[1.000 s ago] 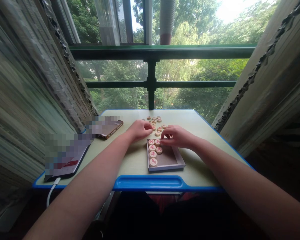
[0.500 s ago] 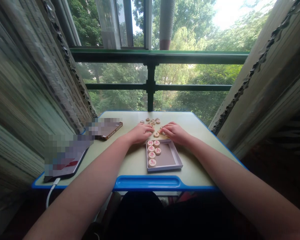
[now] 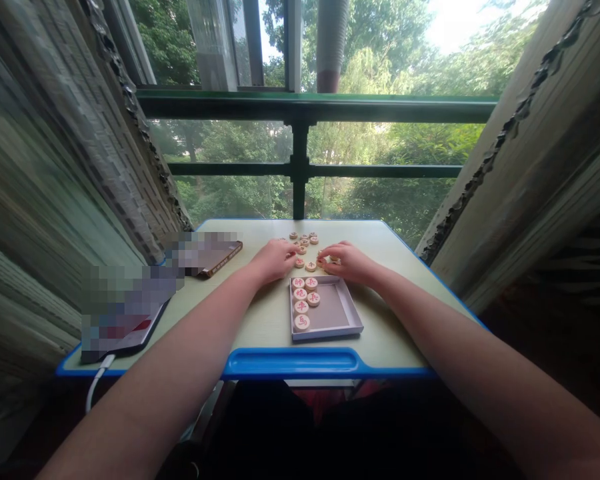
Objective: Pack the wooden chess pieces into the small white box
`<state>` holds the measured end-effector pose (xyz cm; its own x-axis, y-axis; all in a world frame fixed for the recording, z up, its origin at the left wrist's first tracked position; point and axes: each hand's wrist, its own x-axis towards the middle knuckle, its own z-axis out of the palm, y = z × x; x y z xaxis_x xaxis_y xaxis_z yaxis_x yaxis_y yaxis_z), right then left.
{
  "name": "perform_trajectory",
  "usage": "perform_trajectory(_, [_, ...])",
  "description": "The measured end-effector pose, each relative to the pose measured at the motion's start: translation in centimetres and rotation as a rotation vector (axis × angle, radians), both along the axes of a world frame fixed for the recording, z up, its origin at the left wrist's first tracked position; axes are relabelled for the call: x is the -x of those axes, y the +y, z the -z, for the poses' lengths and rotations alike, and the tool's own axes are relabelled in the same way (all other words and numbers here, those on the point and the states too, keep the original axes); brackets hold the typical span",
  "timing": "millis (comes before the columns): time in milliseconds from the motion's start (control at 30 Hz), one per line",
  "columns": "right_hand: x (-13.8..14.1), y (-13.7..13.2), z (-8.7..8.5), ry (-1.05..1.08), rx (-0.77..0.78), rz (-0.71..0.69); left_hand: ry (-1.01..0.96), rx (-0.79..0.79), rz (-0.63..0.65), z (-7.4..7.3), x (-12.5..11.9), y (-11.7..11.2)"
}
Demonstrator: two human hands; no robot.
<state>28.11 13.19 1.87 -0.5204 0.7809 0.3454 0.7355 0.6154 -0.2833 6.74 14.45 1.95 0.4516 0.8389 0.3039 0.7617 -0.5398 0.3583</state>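
Observation:
A shallow grey box [image 3: 336, 312] lies on the small table [image 3: 260, 320] with several round wooden chess pieces [image 3: 301, 307] lined up along its left side. Just beyond it, more loose pieces [image 3: 304, 240] are scattered on the tabletop. My left hand [image 3: 274, 259] rests at the left of this pile, fingers curled with their tips among the pieces. My right hand [image 3: 349, 262] sits at the pile's right, just past the box's far edge, fingers pinched on a piece.
A phone [image 3: 125, 320] on a white cable lies at the table's left front corner, and a dark flat box [image 3: 215, 255] sits behind it. A blue groove [image 3: 295, 363] runs along the front edge. Curtains hang on both sides, with a green window railing [image 3: 300, 167] ahead.
My right hand has moved from the box's far end out to the loose pieces behind it. My left hand stayed at the pile. The pieces in the box have not changed.

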Motion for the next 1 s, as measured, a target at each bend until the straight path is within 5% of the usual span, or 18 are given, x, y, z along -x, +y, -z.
perform_trajectory(267, [0.0, -0.1, 0.3, 0.076, -0.022, 0.113, -0.038, 0.094, 0.058, 0.3, 0.2, 0.4])
perform_trajectory(500, [0.2, -1.0, -1.0, 0.078, -0.08, 0.035, -0.042, 0.029, 0.086, 0.1, 0.1, 0.1])
perform_trajectory(1000, [0.6, -2.5, -1.7, 0.202, 0.045, -0.026, -0.157, 0.111, 0.057, -0.1, 0.2, -0.4])
